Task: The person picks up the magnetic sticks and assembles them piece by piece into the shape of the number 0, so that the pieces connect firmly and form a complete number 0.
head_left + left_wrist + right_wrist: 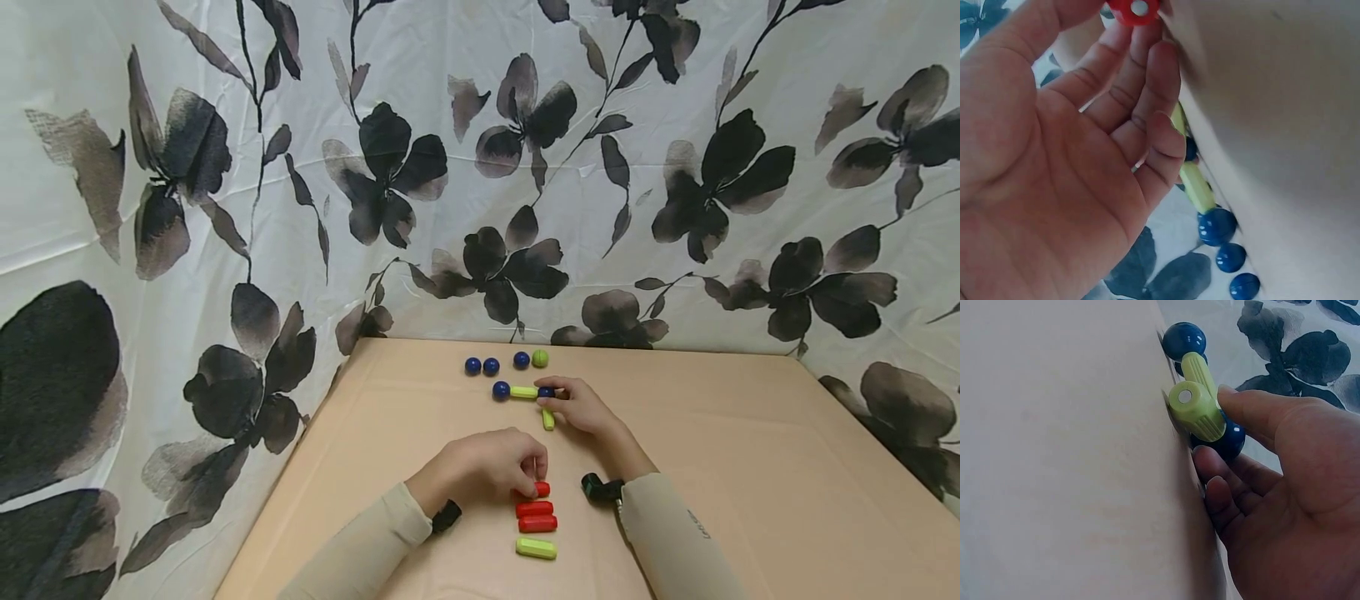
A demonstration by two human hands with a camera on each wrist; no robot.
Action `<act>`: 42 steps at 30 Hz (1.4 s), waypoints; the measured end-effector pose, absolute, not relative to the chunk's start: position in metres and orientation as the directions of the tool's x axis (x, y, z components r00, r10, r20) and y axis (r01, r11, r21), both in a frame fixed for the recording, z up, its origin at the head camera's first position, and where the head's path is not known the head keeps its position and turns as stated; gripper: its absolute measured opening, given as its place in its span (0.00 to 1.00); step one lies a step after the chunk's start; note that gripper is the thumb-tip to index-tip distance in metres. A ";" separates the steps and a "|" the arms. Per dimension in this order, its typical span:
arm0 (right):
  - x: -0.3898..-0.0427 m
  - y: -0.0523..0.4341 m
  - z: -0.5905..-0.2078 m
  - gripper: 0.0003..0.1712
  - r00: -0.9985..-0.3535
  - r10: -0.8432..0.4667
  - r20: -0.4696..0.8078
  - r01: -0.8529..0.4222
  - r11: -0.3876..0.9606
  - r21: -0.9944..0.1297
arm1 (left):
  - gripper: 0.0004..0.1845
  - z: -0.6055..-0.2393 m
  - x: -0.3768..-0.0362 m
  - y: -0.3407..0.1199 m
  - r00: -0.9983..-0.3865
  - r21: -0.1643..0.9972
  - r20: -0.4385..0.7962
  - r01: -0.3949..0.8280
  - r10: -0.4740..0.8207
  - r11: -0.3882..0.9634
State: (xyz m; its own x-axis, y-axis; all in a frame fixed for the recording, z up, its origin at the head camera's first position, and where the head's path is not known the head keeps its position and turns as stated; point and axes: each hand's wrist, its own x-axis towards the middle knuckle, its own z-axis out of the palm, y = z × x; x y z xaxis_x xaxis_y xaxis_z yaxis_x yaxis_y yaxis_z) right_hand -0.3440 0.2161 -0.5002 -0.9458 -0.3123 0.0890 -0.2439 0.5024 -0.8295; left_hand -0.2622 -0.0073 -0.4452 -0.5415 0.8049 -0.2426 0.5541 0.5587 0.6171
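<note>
My left hand [491,467] pinches a red magnetic rod [542,489] between thumb and fingertips, at the top of a column of rods. In the left wrist view the round end of this red rod [1137,9] shows a silvery dot. Farther off, my right hand [585,408] holds a blue ball [546,392] between thumb and fingers. From that ball one yellow-green rod [523,392] runs left to another blue ball [501,390]. A second yellow-green rod [548,419] points from it toward me; its silvery end faces the camera in the right wrist view.
Below the left hand lie two red rods [536,517] and a yellow-green rod [536,547]. Near the table's far edge are several blue balls [491,367] and a green ball [540,358]. A flowered cloth [480,167] hangs behind the tan table [750,467].
</note>
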 end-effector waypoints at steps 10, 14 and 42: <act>-0.344 0.216 -0.498 0.22 -0.943 -0.321 0.086 -0.249 0.511 -0.823 | 0.05 -0.437 -0.253 -0.003 -0.623 0.403 -0.224 0.641 0.749 0.653; -0.345 0.216 -0.499 0.22 -0.946 -0.316 0.077 -0.240 0.519 -0.821 | 0.05 -0.443 -0.264 -0.008 -0.662 0.399 -0.161 0.635 0.732 0.662; -0.340 0.214 -0.497 0.23 -0.950 -0.305 0.072 -0.229 0.517 -0.825 | 0.11 -0.476 -0.328 -0.054 -0.858 0.842 0.035 0.302 0.512 0.448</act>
State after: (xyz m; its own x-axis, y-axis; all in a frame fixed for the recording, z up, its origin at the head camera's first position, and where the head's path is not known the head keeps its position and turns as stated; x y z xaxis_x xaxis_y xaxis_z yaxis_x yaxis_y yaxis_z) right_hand -0.3404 0.2137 -0.4971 -0.9495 -0.3052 0.0722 -0.2289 0.5170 -0.8248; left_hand -0.3276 -0.0538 -0.4759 -0.8584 0.5118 0.0354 0.3016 0.4475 0.8419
